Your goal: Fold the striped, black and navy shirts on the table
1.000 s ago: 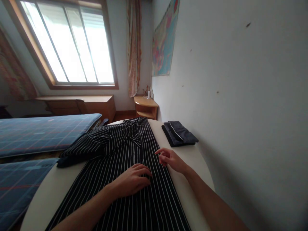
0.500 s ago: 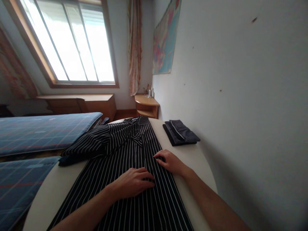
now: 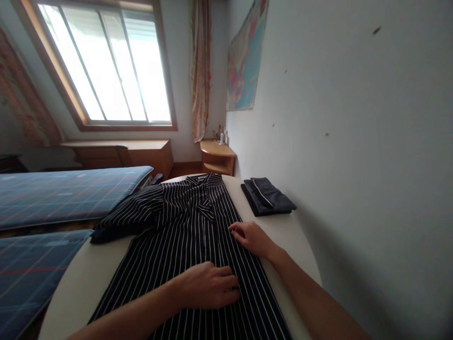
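A long black dress with white stripes [image 3: 177,250] lies spread over a round white table [image 3: 74,283], its collar at the far end. One sleeve is bunched toward the left side. My left hand [image 3: 212,285] is closed low over the front of the dress, its fingers curled into the cloth. Farther up, near the right edge of the dress, my right hand [image 3: 253,238] pinches the fabric between thumb and fingers. The near end of the dress runs out of view.
Folded dark cloth [image 3: 267,196] sits at the table's right, by the white wall [image 3: 354,165]. Plaid-covered mattresses [image 3: 71,196] stand to the left. Beyond are a wooden desk [image 3: 148,146] and a small corner shelf [image 3: 217,150] beneath the window side.
My left hand has slid nearer to me and slightly right, its fingers now more curled. My right hand stays at the right edge, with its fingers drawn closer together.
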Demonstrator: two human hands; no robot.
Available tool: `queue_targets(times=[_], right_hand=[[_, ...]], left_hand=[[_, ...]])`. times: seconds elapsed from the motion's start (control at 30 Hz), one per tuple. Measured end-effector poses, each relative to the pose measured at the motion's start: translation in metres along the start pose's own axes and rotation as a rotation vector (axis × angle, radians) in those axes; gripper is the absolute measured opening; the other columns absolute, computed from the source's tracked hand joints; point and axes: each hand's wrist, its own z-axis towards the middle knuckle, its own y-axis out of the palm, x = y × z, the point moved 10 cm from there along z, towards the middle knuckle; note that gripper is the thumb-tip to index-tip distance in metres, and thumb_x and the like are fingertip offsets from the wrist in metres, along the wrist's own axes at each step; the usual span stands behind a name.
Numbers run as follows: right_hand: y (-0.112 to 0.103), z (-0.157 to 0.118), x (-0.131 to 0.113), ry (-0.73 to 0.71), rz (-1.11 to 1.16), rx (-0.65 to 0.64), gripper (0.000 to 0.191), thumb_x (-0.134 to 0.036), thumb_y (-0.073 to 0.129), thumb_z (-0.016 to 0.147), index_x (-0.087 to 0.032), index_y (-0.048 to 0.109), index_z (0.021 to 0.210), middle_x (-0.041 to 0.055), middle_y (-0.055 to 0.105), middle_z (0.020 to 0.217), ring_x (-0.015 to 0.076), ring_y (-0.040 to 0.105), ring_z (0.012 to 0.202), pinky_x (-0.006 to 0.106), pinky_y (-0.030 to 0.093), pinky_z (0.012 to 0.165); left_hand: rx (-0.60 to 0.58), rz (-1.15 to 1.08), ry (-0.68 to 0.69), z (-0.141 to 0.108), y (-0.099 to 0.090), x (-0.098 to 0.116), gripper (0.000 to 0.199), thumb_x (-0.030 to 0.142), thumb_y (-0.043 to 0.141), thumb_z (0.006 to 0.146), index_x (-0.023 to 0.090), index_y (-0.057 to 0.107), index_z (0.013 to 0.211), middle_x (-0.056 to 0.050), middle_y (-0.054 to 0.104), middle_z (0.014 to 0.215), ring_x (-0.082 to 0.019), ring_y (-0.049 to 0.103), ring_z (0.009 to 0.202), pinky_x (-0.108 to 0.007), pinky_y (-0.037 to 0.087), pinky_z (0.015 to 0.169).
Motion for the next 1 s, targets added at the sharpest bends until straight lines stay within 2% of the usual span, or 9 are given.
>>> queue_targets(times=[0.17, 0.27, 0.33, 0.53, 0.67, 0.77, 0.9, 1.0], right_hand=[[0.009, 0.023, -0.030, -0.187, -0.202, -0.016, 0.034, -0.013, 0.048, 0.095, -0.023, 0.066, 0.122, 0.0066, 0.066, 0.124, 0.0200, 0.064, 0.108, 0.035, 0.044, 0.095], [0.018, 0.043, -0.042, -0.266, -0.323, -0.037, 0.043, -0.006, 0.047, 0.093, -0.025, 0.063, 0.127, 0.0079, 0.053, 0.143, 0.0224, 0.058, 0.119, 0.039, 0.044, 0.099], [0.023, 0.055, -0.045, -0.287, -0.393, -0.037, 0.041, -0.007, 0.048, 0.093, -0.026, 0.065, 0.125, 0.0079, 0.047, 0.149, 0.0242, 0.056, 0.121, 0.042, 0.044, 0.100], [0.030, 0.071, -0.048, -0.314, -0.439, -0.052, 0.021, -0.011, 0.055, 0.092, -0.020, 0.072, 0.100, 0.0097, 0.054, 0.141, 0.0252, 0.059, 0.115, 0.043, 0.045, 0.097], [0.019, 0.072, -0.050, -0.323, -0.364, 0.014, 0.019, -0.009, 0.059, 0.088, -0.021, 0.071, 0.096, 0.0073, 0.060, 0.132, 0.0224, 0.062, 0.109, 0.038, 0.045, 0.095], [0.010, 0.074, -0.052, -0.297, -0.291, 0.070, 0.019, -0.010, 0.055, 0.091, -0.021, 0.071, 0.096, 0.0051, 0.066, 0.118, 0.0184, 0.064, 0.102, 0.033, 0.045, 0.094], [0.007, 0.077, -0.051, -0.221, -0.204, 0.135, 0.023, -0.014, 0.048, 0.097, -0.021, 0.069, 0.100, 0.0043, 0.067, 0.111, 0.0155, 0.065, 0.097, 0.029, 0.047, 0.091], [0.022, 0.075, -0.048, -0.191, -0.173, 0.104, 0.022, -0.018, 0.052, 0.096, -0.022, 0.067, 0.113, 0.0063, 0.066, 0.120, 0.0189, 0.062, 0.110, 0.033, 0.045, 0.099]], left_hand=[[0.066, -0.050, -0.036, -0.005, 0.000, 0.002, 0.011, 0.020, 0.052, 0.100, 0.022, 0.061, 0.095, 0.000, 0.067, 0.093, -0.011, 0.061, 0.077, -0.021, 0.042, 0.049], [0.089, -0.089, -0.054, -0.006, -0.002, -0.001, 0.015, 0.022, 0.049, 0.102, 0.021, 0.061, 0.093, 0.001, 0.068, 0.093, -0.011, 0.061, 0.079, -0.023, 0.044, 0.053], [0.098, -0.102, -0.046, -0.007, -0.005, -0.002, 0.018, 0.023, 0.047, 0.103, 0.021, 0.062, 0.093, 0.001, 0.069, 0.096, -0.012, 0.062, 0.083, -0.024, 0.045, 0.055], [0.168, -0.098, -0.018, -0.008, -0.015, -0.003, 0.019, 0.024, 0.046, 0.103, 0.020, 0.061, 0.094, 0.003, 0.071, 0.094, -0.012, 0.063, 0.087, -0.027, 0.049, 0.071], [0.195, -0.089, 0.012, -0.008, -0.019, 0.000, 0.018, 0.022, 0.049, 0.102, 0.019, 0.061, 0.089, 0.003, 0.069, 0.085, -0.013, 0.062, 0.083, -0.029, 0.049, 0.080], [0.196, -0.102, 0.008, -0.010, -0.023, -0.001, 0.016, 0.022, 0.050, 0.101, 0.020, 0.059, 0.089, 0.003, 0.067, 0.083, -0.013, 0.061, 0.080, -0.029, 0.048, 0.083], [0.140, -0.177, -0.010, -0.014, -0.020, -0.004, 0.004, 0.019, 0.054, 0.093, 0.021, 0.057, 0.091, 0.002, 0.065, 0.080, -0.014, 0.059, 0.074, -0.030, 0.048, 0.078], [0.060, -0.234, -0.028, -0.016, -0.008, -0.004, 0.007, 0.020, 0.059, 0.085, 0.022, 0.056, 0.091, 0.002, 0.065, 0.081, -0.015, 0.058, 0.072, -0.028, 0.045, 0.062]])
